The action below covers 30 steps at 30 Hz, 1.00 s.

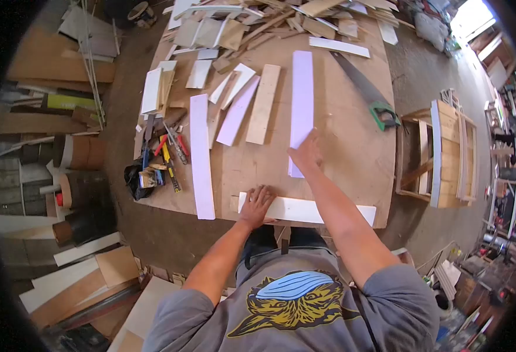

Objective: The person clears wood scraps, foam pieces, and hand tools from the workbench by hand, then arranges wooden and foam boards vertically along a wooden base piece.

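Observation:
My left hand point(258, 205) lies with spread fingers on the left part of a white board point(296, 209) along the table's near edge. Beyond it, my right hand point(307, 151) is closed on the lower part of a long pale purple board point(302, 88), which points away from me. My right forearm crosses above the white board. Left of the purple board lie a bare wooden board point(264, 104), a shorter purple board point(238, 111) and another long pale board point(201, 155). A handsaw point(360, 82) with a green handle rests at the right.
Scrap wood point(258, 23) is piled at the table's point(352, 158) far end. Pliers and other hand tools point(170, 152) lie by a black bag point(133, 179) at the left edge. A wooden frame point(445, 154) stands right of the table. Boards point(88, 281) lean at the lower left.

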Available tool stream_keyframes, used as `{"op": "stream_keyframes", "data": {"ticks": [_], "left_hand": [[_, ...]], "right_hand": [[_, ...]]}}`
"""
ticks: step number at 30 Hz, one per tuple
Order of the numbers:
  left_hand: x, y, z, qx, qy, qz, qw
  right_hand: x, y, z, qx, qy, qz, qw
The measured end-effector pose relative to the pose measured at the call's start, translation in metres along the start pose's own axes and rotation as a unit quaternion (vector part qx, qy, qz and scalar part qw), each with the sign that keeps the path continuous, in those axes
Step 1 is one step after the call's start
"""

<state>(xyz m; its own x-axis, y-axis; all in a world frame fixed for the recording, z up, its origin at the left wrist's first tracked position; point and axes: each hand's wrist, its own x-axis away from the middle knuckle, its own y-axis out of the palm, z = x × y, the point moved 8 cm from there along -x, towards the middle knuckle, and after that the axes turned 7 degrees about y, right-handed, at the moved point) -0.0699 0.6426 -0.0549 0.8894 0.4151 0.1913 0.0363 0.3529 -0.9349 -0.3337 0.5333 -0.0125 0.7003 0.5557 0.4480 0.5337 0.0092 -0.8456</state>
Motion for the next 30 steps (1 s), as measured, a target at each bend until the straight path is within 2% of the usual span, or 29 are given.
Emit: {"op": "stream_keyframes", "data": {"ticks": [3, 6, 9, 12, 15, 18, 22, 24, 30], "left_hand": [[-0.004, -0.016, 0.002, 0.033, -0.050, -0.007, 0.998], [-0.015, -0.032, 0.004, 0.009, -0.121, -0.042, 0.992], [-0.033, -0.024, -0.009, 0.052, -0.164, 0.033, 0.985], [-0.068, -0.046, -0.003, 0.130, -0.201, 0.085, 0.967], [-0.107, -0.050, -0.003, 0.123, -0.228, 0.117, 0.959], [-0.146, -0.075, 0.011, 0.120, -0.282, 0.060, 0.950], [-0.175, -0.077, 0.014, 0.100, -0.316, 0.021, 0.943], [-0.181, -0.077, 0.015, 0.100, -0.326, -0.004, 0.940], [-0.164, -0.044, 0.021, 0.104, -0.293, 0.049, 0.949]], "right_hand": [[-0.006, 0.005, 0.002, -0.056, -0.026, -0.027, 0.998], [-0.013, 0.005, 0.019, -0.092, -0.098, 0.042, 0.990], [-0.014, -0.010, 0.047, -0.079, -0.108, 0.028, 0.991], [-0.001, -0.038, 0.080, -0.039, -0.066, -0.005, 0.997], [-0.009, -0.024, 0.121, -0.036, -0.064, 0.049, 0.996], [-0.005, -0.031, 0.123, 0.019, -0.063, 0.039, 0.997], [0.005, -0.030, 0.117, 0.105, -0.073, 0.020, 0.992], [0.011, -0.020, 0.128, 0.083, -0.093, 0.016, 0.992], [0.034, -0.001, 0.151, 0.013, -0.110, 0.005, 0.994]]}}
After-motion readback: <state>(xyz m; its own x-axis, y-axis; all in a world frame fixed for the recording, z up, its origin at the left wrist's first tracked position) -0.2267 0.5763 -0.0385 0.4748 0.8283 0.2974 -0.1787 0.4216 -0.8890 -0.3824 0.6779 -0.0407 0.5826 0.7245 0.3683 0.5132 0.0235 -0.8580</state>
